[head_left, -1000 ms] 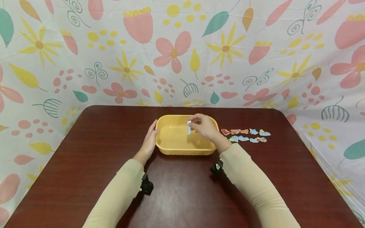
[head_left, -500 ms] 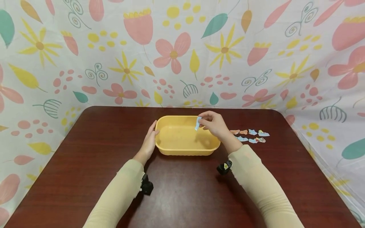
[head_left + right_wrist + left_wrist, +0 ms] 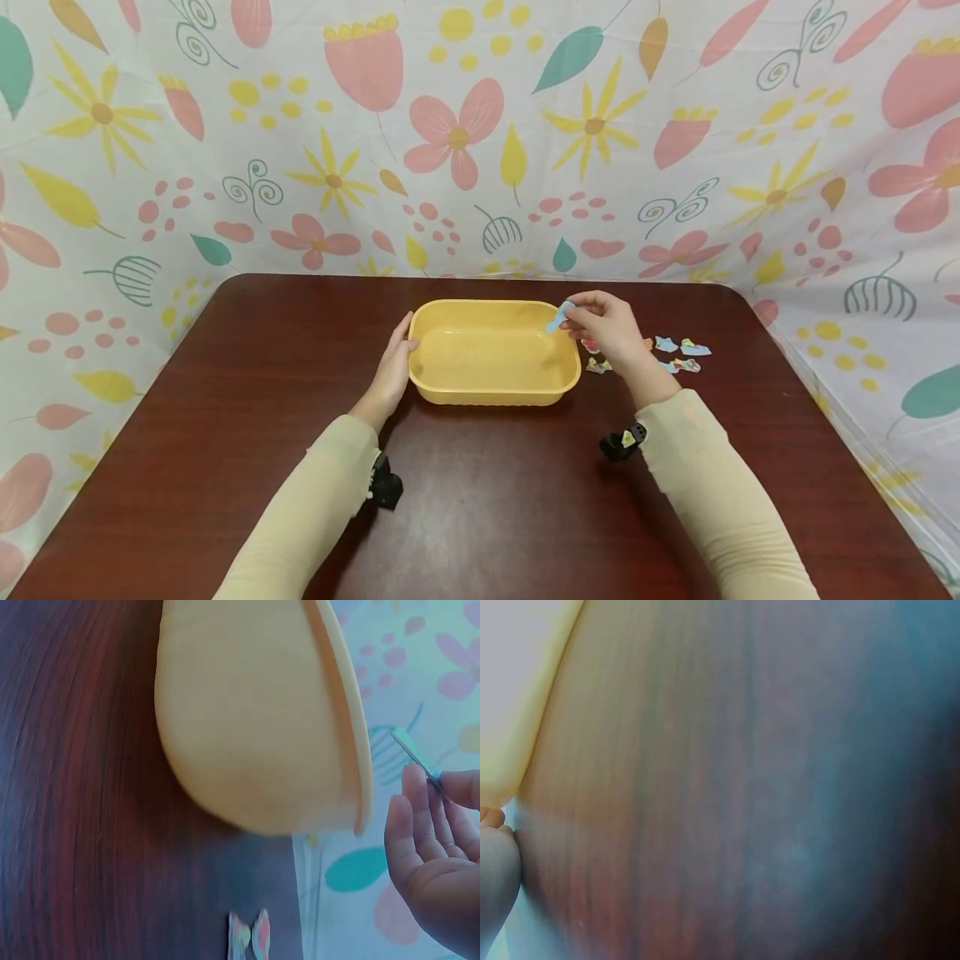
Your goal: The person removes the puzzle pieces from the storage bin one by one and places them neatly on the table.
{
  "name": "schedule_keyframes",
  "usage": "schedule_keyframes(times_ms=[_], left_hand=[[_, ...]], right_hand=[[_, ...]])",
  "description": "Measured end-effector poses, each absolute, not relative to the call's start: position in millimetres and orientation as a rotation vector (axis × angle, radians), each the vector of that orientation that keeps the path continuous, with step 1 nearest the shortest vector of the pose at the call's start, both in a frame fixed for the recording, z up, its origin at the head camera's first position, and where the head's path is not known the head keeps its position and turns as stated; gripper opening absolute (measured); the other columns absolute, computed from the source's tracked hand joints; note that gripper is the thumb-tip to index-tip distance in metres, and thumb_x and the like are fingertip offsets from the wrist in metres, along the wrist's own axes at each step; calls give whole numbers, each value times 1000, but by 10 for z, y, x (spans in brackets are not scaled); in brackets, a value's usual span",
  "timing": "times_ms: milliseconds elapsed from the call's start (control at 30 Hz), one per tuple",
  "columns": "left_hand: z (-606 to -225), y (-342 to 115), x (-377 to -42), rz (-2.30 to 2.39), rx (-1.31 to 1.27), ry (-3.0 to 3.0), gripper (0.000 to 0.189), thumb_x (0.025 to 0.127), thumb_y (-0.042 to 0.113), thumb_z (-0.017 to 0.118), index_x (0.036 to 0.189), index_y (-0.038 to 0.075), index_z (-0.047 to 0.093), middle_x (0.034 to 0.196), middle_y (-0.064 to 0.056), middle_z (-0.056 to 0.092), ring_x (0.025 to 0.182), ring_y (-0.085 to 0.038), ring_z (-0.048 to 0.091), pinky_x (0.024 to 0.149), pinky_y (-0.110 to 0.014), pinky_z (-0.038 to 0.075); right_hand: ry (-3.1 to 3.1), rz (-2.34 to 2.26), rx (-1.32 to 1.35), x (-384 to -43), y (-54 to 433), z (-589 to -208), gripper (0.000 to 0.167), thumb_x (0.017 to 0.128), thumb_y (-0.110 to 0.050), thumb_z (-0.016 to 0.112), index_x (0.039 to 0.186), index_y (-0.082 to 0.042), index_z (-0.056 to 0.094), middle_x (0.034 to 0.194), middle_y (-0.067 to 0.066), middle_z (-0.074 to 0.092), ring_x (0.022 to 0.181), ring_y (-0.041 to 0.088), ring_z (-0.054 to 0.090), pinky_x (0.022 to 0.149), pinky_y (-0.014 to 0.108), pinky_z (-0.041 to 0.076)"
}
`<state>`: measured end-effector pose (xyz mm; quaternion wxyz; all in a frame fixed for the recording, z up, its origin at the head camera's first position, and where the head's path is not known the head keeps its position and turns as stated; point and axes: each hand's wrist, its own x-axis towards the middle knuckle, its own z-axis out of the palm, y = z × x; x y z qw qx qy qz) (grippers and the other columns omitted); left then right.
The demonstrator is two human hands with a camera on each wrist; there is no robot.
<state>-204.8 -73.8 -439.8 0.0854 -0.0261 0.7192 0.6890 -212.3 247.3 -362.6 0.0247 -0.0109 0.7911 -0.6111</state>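
Observation:
A yellow plastic basin (image 3: 495, 398) stands on the dark wooden table, its inside bare in the head view. My left hand (image 3: 388, 377) holds its left end, thumb over the rim and fingers along the outer wall. Between thumb and fingertips, my right hand (image 3: 611, 335) pinches a small light-blue puzzle piece (image 3: 559, 317) above the basin's right rim. In the right wrist view this thin flat piece (image 3: 414, 754) is seen nearly edge-on, the other fingers (image 3: 401, 832) loosely bent below it. Only a bit of my left hand (image 3: 496, 859) shows in the left wrist view.
Several colourful flat puzzle pieces (image 3: 695, 347) lie in two rows on the table right of the basin, some hidden behind my right hand. A floral cloth (image 3: 457, 208) hangs behind the table's back edge. Both wrists carry black camera mounts (image 3: 386, 483).
My right hand has moved right with the light-blue piece, from over the basin's middle to its right rim, and the piece has tilted. The left hand and basin have stayed put.

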Motion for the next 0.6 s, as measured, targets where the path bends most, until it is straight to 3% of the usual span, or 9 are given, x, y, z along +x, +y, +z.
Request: schedule_keyframes(times_ms=[333, 600], left_hand=[[-4376, -718, -2053, 2056, -62, 2153, 58, 97, 22, 33, 152, 30, 18, 158, 9, 12, 144, -16, 17, 114, -42, 25], [-4355, -734, -2024, 2075, -71, 2086, 57, 99, 19, 32, 152, 30, 16, 159, 6, 10, 143, -21, 22, 114, -44, 25]], right_hand=[[2415, -1972, 79, -2057, 2820, -3656, 28, 93, -22, 60, 115, -5, 53, 81, -9, 67, 74, 7, 69, 73, 26, 56], [2334, -2112, 112, -1951, 3108, -3746, 22, 91, -19, 62, 109, -7, 55, 83, -7, 67, 73, 7, 69, 71, 25, 56]])
